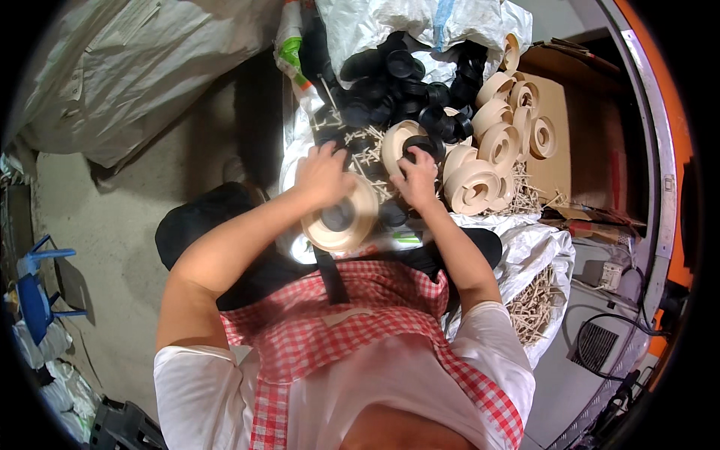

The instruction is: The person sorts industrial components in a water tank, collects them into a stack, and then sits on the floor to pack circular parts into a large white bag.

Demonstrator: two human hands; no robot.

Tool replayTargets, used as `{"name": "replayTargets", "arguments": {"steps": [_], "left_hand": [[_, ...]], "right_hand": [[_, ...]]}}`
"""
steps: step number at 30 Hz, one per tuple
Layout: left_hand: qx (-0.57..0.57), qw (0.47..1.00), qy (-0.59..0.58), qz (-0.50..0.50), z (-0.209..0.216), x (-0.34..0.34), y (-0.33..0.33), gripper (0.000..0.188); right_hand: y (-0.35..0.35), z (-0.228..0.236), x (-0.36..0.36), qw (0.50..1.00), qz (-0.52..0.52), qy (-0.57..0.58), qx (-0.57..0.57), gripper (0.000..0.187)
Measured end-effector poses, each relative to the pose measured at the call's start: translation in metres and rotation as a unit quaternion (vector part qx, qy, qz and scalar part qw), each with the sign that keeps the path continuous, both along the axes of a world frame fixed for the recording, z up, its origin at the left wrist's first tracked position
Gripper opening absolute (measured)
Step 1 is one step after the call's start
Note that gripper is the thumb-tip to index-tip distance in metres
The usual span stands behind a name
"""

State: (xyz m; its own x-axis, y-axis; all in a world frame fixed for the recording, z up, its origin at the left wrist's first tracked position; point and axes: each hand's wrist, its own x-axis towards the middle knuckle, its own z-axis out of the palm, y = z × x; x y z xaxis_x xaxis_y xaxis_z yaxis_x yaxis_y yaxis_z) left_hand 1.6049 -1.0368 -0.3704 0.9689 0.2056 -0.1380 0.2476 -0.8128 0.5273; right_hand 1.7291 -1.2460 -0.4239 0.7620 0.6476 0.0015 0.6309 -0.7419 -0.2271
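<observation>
My right hand (417,178) is curled round a black plastic ring (427,142), thumb and fingers pinching its near side. Just left of that ring stands a cream plastic ring (392,150). My left hand (324,176) is smeared by motion above the top edge of a round cream piece (363,225); its grip does not show. That piece lies at my lap with a dark round part (337,216) in its middle. Small cream sticks (366,146) are scattered between and beyond my hands. A loose black cap (393,213) lies below my right hand.
Black rings (409,86) heap up at the far side under a white sack (405,30). Several cream rings (499,146) pile at right against an open cardboard box (600,127). A white bag of cream sticks (532,304) sits by my right elbow. A blue stool (36,296) stands far left.
</observation>
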Motion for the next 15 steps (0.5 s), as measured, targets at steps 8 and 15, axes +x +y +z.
{"name": "replayTargets", "arguments": {"steps": [8,15], "left_hand": [[-0.651,0.751,-0.089,0.065,-0.001,0.058,-0.037,0.042],[-0.316,0.939,-0.126,0.048,0.031,0.061,-0.015,0.073]], "right_hand": [[0.032,0.077,-0.018,0.964,0.127,0.087,0.215,0.05],[0.022,0.078,0.008,0.845,-0.046,0.425,0.321,0.071]]}}
